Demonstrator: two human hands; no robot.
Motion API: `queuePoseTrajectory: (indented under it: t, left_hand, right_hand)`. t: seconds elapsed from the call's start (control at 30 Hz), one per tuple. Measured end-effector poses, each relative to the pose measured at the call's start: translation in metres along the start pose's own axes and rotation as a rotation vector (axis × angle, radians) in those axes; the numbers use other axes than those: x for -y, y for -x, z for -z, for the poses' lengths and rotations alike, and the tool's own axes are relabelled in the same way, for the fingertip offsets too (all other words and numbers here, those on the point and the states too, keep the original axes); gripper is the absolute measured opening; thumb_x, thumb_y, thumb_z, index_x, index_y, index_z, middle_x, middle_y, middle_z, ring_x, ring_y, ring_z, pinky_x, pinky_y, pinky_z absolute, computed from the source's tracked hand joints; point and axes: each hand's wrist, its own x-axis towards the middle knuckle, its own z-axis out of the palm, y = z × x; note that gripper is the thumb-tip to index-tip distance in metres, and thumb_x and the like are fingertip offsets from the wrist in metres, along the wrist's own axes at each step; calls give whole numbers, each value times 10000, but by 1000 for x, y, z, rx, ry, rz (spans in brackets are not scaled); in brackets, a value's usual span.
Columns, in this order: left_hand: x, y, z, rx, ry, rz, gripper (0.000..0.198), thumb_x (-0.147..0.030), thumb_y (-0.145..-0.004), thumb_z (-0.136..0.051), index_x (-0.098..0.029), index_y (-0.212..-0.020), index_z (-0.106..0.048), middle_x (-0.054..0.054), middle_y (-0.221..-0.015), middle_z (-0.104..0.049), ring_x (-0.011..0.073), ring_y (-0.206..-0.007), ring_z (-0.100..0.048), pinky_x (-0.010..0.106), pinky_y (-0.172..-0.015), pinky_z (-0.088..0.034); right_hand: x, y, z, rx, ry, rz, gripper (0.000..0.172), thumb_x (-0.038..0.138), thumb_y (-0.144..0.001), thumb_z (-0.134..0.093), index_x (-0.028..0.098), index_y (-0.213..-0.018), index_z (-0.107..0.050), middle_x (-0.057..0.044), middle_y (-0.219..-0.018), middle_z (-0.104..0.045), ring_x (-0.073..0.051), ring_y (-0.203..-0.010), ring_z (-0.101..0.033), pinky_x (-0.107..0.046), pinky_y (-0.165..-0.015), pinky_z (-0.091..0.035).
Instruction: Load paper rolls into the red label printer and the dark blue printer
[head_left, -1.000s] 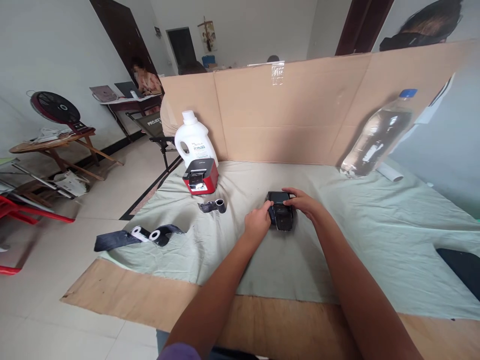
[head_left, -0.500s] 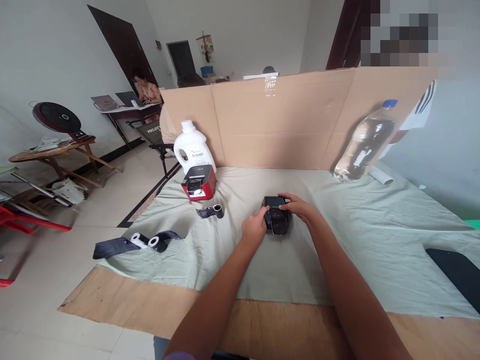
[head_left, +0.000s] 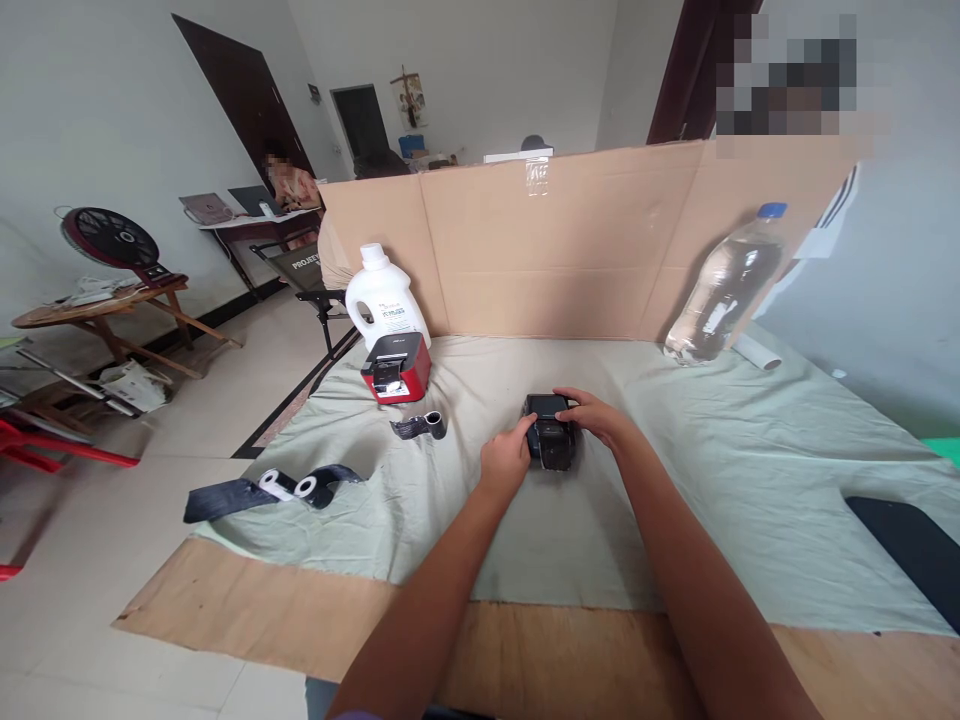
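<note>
A small black device stands on the pale green cloth, with a dark strip hanging from its front. My left hand grips its left side, thumb near the top edge. Around its right rear corner is my right hand, fingers on the top and far edge. To the left sits a red and black box-shaped machine, also with a dark strip at its front. A small black roll with a loose tail lies in front of that machine.
Two more rolls with dark strips lie at the left. A white jug stands behind the red machine. Cardboard closes off the back. A clear bottle leans at the back right, and a dark flat object lies at the right edge.
The view has shifted very slightly. Both hands keep their hold on the black device, with no clear movement of it on the cloth.
</note>
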Motion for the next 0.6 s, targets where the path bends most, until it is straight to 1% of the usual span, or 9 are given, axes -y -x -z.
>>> queuePoseTrajectory:
  t: [0.13, 0.27, 0.4, 0.5, 0.6]
  left_hand:
    - [0, 0, 1, -12, 21, -3, 502, -186, -937, -476, -345, -1388, -629, 57, -852, -738, 240, -751, -668, 311, -782, -466]
    - [0, 1, 1, 1, -46, -21, 525, -173, -947, -445, -336, -1421, -600, 76, -902, -751, 252, -774, -686, 324, -785, -477]
    - [-1, 2, 2, 21, -90, -34, 555, -161, -952, -433, -356, -1457, -559, 75, -949, -761, 246, -816, -701, 317, -794, -488]
    - [-3, 3, 4, 22, -97, -27, 547, -164, -959, -442, -357, -1458, -557, 74, -955, -763, 234, -827, -707, 308, -799, -495]
    - [-5, 3, 7, 38, -126, -7, 547, -169, -967, -439, -378, -1461, -545, 51, -962, -767, 226, -846, -713, 305, -811, -505]
  right_hand:
    - [0, 1, 1, -3, -12, 3, 790, 198, -688, -662, 167, -1463, -517, -139, -1385, -605, -254, -1189, -587, -344, -945, -504]
    - [0, 2, 2, 3, -19, -8, 797, 205, -696, -667, 170, -1475, -501, -146, -1414, -585, -254, -1170, -597, -350, -928, -514]
    - [1, 3, 2, -9, -36, -13, 781, 166, -718, -648, 183, -1482, -490, -148, -1478, -535, -255, -1222, -577, -342, -938, -518]
    - [1, 5, 4, 4, -69, -28, 785, 129, -735, -632, 195, -1499, -466, -147, -1526, -482, -251, -1277, -554, -318, -936, -527]
    - [3, 7, 6, 29, -109, -36, 810, 96, -742, -640, 191, -1521, -438, -156, -1528, -475, -244, -1263, -568, -312, -951, -530]
